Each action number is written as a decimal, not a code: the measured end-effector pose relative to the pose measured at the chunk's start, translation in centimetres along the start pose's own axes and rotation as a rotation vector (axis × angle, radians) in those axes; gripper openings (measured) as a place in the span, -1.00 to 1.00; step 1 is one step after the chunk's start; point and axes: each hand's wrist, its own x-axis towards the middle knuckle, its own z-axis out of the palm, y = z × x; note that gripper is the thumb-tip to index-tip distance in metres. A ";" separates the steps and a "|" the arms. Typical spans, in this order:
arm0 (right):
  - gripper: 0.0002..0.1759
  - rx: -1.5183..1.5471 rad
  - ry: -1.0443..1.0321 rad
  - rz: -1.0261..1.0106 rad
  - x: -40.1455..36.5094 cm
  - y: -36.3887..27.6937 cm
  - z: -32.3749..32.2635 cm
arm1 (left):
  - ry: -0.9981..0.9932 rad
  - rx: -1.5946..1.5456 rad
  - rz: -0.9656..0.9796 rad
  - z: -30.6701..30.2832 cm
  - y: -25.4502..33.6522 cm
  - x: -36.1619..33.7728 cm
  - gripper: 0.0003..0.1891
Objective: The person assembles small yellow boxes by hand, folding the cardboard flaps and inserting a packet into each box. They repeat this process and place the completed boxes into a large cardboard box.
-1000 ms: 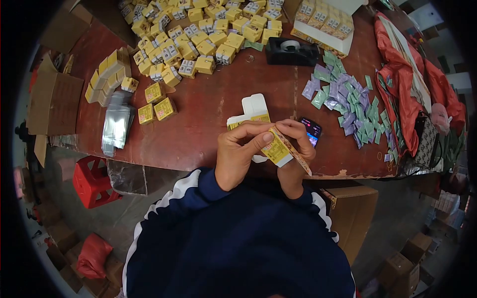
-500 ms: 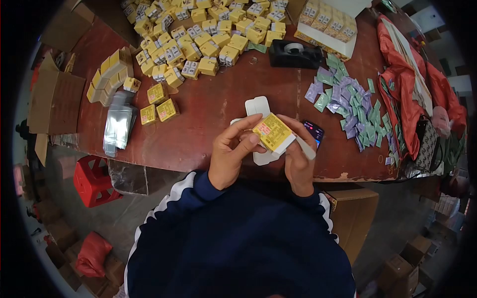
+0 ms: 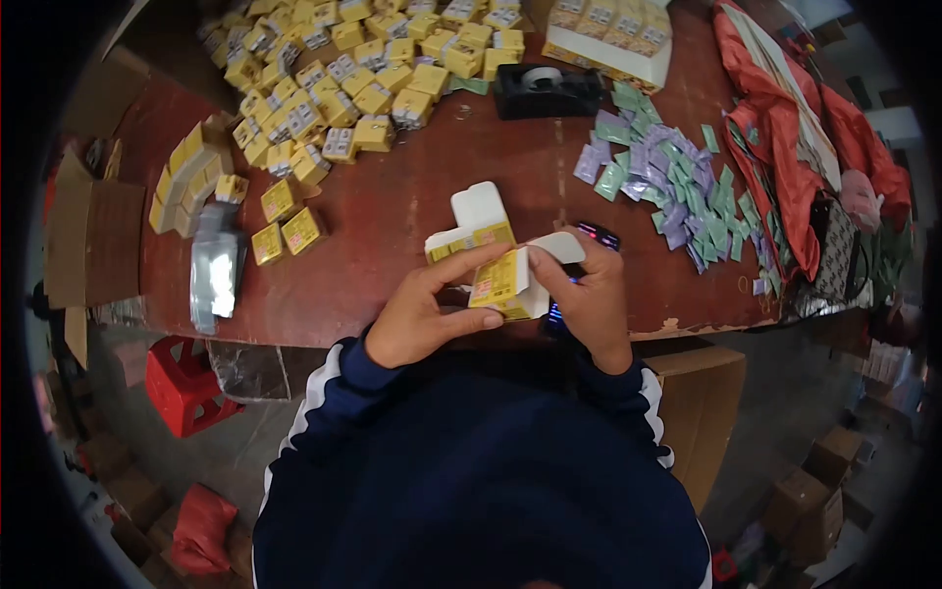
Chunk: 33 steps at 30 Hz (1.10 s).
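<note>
My left hand grips a small yellow carton from the left, thumb along its lower edge and fingers over the top. The carton's end with white flaps faces right, where my right hand pinches it, thumb against a flap. Just beyond my fingers, a second yellow carton with white flaps standing out rests on the table, partly hidden. A lit phone lies partly covered under my right hand. Whether anything is inside the held carton cannot be seen.
On the red table are a heap of yellow boxes, three yellow boxes nearer me, clear plastic sleeves, a black tape dispenser, and green and purple sachets. A red stool stands left.
The carton has come lower and left, turned so its flapped end faces right. My right thumb has moved onto that end. The view has shifted, and the second carton shows more.
</note>
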 end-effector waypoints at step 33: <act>-0.85 -1.043 0.224 -0.329 7.5 11.2 -12.9 | 0.159 -0.176 -0.001 -0.7 -0.6 -0.6 -0.34</act>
